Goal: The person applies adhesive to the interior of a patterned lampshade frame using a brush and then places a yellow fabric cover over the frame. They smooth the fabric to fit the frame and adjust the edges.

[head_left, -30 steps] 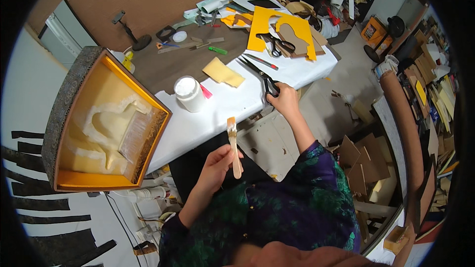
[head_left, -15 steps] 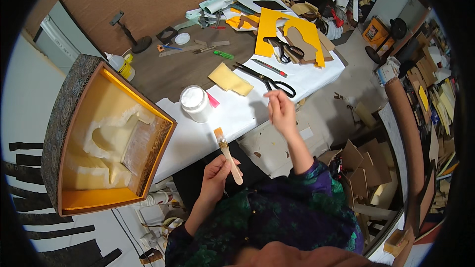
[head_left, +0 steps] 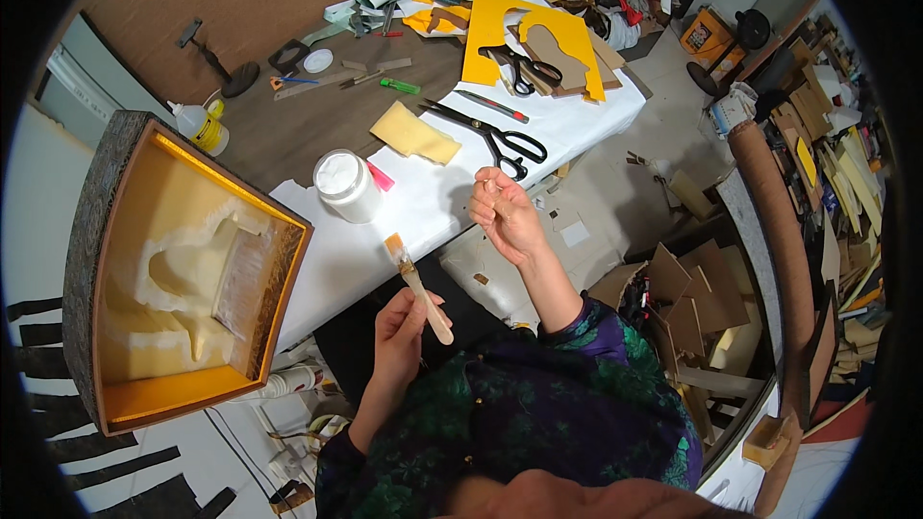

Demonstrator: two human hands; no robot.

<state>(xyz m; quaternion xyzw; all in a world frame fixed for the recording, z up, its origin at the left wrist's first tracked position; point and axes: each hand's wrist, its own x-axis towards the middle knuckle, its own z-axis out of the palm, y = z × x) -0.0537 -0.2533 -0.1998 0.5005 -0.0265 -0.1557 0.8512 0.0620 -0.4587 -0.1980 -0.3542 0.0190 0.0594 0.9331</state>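
Note:
My left hand point(head_left: 396, 334) grips a flat paintbrush point(head_left: 413, 281) by its pale wooden handle. The orange bristles point up, just below the table's edge. My right hand point(head_left: 505, 217) is raised beside the table's near edge, its fingers curled together; whether something small is pinched in them I cannot make out. Left of the brush stands an open jar point(head_left: 348, 188) with white stuff inside. A pink piece point(head_left: 382, 177) sticks out beside it. Farther left is a box point(head_left: 183, 402) lined in yellow, its inner foam shape point(head_left: 197, 259) smeared white around the edges.
Behind the jar lies a yellow foam piece point(head_left: 413, 134). Black scissors point(head_left: 500, 137), a red-grey cutter point(head_left: 492, 106) and a yellow cut-out board point(head_left: 488, 24) with a second pair of scissors are farther right. A plastic bottle point(head_left: 199, 128) stands beyond the box. Cardboard pieces point(head_left: 707, 303) fill the lower right.
My right hand has turned so its curled fingers show, and has come slightly nearer me. The left hand still holds the brush. The whole view has shifted somewhat.

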